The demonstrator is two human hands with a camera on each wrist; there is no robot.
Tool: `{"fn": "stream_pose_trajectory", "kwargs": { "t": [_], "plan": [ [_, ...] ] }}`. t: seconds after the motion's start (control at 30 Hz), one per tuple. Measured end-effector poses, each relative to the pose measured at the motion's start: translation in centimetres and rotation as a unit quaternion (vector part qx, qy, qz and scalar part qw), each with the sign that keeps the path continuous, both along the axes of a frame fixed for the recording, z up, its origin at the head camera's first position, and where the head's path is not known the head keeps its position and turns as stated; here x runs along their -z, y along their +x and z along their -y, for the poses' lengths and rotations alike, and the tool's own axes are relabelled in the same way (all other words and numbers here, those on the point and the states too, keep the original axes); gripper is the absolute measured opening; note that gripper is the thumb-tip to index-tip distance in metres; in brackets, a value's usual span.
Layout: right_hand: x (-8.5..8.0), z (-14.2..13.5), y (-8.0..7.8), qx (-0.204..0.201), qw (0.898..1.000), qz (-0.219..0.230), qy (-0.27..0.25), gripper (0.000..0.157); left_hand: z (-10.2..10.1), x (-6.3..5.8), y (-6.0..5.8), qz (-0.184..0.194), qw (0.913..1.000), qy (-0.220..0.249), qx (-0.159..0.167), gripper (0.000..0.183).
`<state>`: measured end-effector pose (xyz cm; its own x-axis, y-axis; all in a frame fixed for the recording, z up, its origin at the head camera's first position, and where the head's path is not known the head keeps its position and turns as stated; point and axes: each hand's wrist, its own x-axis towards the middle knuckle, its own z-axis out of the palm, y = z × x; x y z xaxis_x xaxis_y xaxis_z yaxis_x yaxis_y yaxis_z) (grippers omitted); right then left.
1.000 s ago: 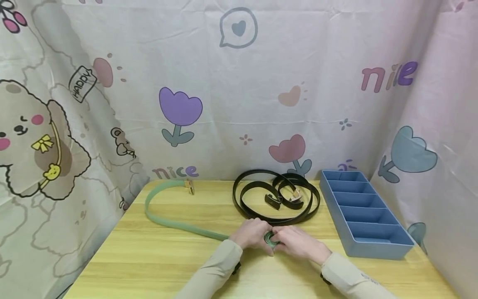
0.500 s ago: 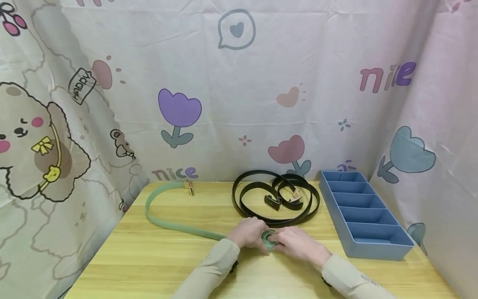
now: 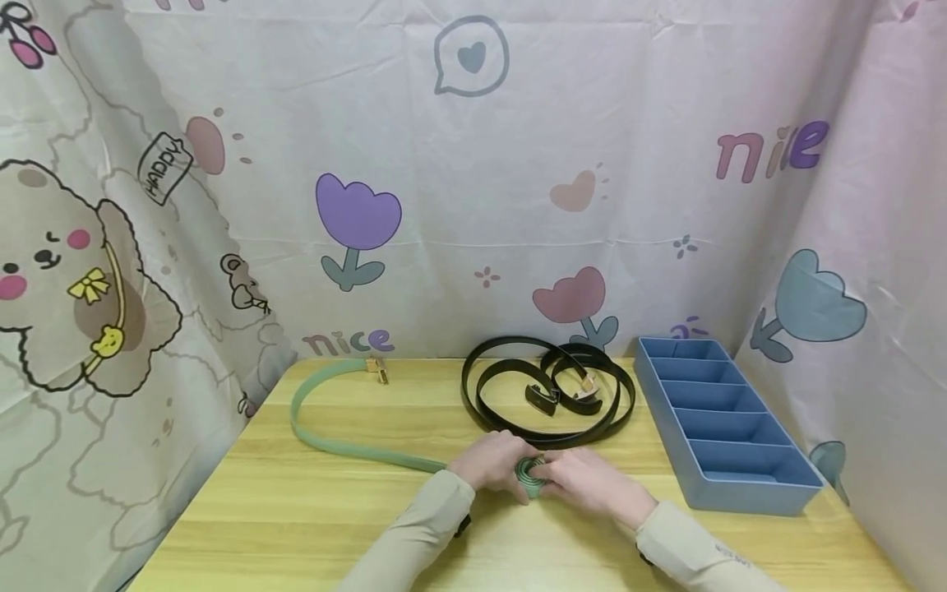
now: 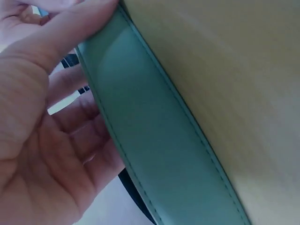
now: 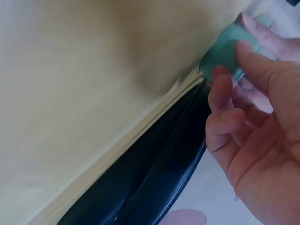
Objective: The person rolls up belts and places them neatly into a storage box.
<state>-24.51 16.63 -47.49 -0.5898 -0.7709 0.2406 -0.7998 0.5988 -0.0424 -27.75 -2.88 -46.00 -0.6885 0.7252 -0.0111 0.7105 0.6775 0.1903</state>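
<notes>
A green belt (image 3: pixel 362 450) lies partly wound into a small coil (image 3: pixel 532 491) near the middle of the table. My left hand (image 3: pixel 491 462) holds the coil's left side; in the left wrist view the thumb lies on the stitched strap (image 4: pixel 150 112) and the fingers are behind it. From the right, my right hand (image 3: pixel 588 478) pinches the coil, with fingertips at its centre. The right wrist view shows the coil's green outer face (image 5: pixel 222 56) between thumb and fingers. The unwound strap curves away left to a gold-coloured buckle (image 3: pixel 377 369).
Just beyond the hands, black belts (image 3: pixel 510 433) lie loosely looped, their buckles (image 3: pixel 542 400) among the loops. A blue tray (image 3: pixel 676 452) with several compartments stands on the right. A patterned curtain (image 3: pixel 473 164) hangs behind the wooden table (image 3: pixel 259 526).
The green coil has shifted slightly left, both hands still on it. More of its spiral shows between the fingers than a second ago. The black belts and tray have not moved.
</notes>
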Motion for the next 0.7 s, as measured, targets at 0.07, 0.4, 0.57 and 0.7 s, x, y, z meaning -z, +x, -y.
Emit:
{"fn": "stream_pose_trajectory", "kwargs": {
  "t": [0.07, 0.4, 0.57, 0.7],
  "plan": [
    [0.06, 0.17, 0.15, 0.007, 1.000, 0.003, 0.006, 0.011, -0.04, 0.06, 0.19, -0.026, 0.9994, -0.014, -0.016, 0.042],
    [-0.56, -0.25, -0.12, -0.007, 1.000, 0.014, 0.010, 0.008, 0.35, 0.36, 0.52, -0.001, 0.9999, 0.001, 0.015, 0.061],
    [-0.58, -0.39, -0.03, -0.009, 1.000, 0.015, 0.021, 0.008, 0.53, 0.06, 0.20, 0.028, 0.9993, 0.007, 0.024, 0.052],
    [-0.50, -0.04, 0.43, 0.002, 1.000, -0.008, 0.019, 0.011, 0.12, 0.28, 0.13, -0.037, 0.9992, -0.015, 0.002, 0.037]
  ]
}}
